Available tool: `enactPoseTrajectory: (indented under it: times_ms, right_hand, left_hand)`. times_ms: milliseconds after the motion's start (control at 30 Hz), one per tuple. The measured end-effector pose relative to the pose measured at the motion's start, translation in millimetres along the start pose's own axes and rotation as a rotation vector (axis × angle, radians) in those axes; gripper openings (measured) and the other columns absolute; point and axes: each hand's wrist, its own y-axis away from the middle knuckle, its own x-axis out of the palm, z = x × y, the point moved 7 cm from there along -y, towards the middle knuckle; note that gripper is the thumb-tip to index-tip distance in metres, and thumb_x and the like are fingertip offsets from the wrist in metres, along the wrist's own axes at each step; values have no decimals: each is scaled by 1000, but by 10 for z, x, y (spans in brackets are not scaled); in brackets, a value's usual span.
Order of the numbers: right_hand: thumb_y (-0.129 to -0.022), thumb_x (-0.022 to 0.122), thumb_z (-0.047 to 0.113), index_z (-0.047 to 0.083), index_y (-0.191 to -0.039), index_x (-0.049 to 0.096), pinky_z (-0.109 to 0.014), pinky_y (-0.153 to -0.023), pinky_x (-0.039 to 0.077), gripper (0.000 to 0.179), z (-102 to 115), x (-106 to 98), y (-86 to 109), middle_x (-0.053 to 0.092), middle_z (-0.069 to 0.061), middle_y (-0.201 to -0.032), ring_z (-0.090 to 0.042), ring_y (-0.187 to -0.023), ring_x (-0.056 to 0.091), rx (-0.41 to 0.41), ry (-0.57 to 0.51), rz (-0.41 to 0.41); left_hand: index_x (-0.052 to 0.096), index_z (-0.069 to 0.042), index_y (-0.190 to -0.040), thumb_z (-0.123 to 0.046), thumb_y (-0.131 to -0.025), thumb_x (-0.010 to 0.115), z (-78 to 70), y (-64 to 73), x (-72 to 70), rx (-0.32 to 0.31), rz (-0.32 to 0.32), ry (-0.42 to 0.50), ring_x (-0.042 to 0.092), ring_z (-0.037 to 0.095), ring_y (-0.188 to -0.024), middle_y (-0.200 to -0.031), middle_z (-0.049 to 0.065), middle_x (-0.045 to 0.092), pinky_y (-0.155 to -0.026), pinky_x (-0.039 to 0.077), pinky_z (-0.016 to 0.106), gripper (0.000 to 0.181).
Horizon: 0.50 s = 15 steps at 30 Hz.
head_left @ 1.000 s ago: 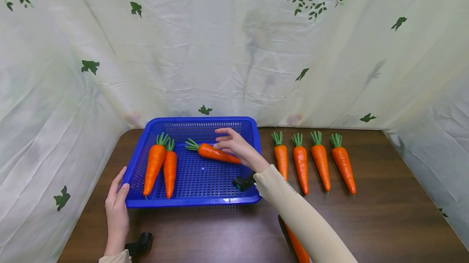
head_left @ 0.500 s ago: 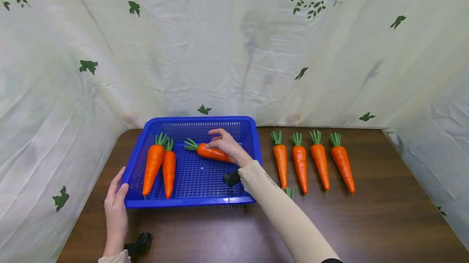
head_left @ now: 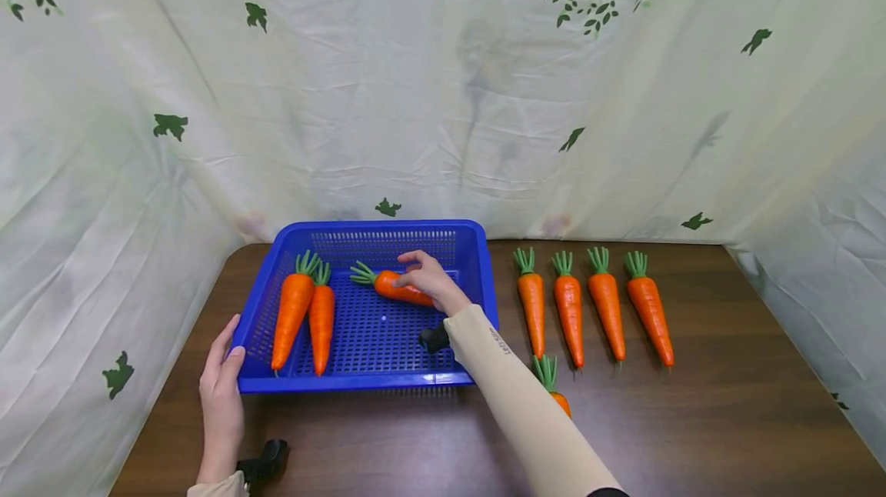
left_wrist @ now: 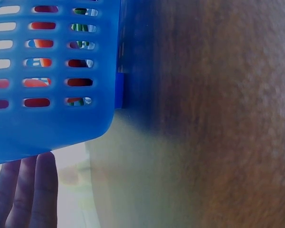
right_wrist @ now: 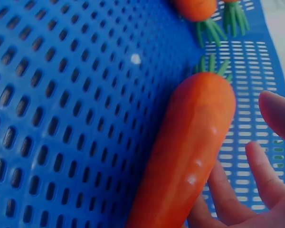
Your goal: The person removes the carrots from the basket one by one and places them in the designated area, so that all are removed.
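Leaf-print cloth (head_left: 526, 181) backs a tabletop (head_left: 360, 443). Right hand (head_left: 427, 281) is spread beside a slanted carrot (right_wrist: 180, 156) in a blue basket (head_left: 339, 384); loose pinching could let it roll. Straight-fingered left hand (head_left: 223, 389) touches that basket.

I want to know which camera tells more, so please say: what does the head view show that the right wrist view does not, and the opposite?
Only head: the left hand at the basket's left end, four carrots in a row outside it, and a fifth carrot partly behind the right sleeve.

Only right wrist: the lower fingers of the right hand, hidden from above.

Both: the right hand, the slanted carrot beside it, the basket, and two other carrots, seen only in part from the wrist.
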Motion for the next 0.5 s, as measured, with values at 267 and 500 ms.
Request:
enactPoseTrajectory:
  times_ms: [267,500]
  right_hand:
    - [-78,68,-6,6,-129,58,-34,-86,47,53,-52,38,-9,59,-18,-121,-27,-99,56,-3,98,20]
    - [-74,63,-13,7,-131,58,-33,-84,47,61,-55,82,-12,59,-17,-121,-27,-99,56,-32,185,52]
  left_hand:
    - [41,-19,-147,-26,-103,37,13,1,5,-10,2,13,36,17,-132,-149,4,37,-110,24,25,44]
    - [41,-18,-147,-27,-103,37,7,9,8,-10,1,23,36,17,-132,-149,4,37,-113,21,33,44]
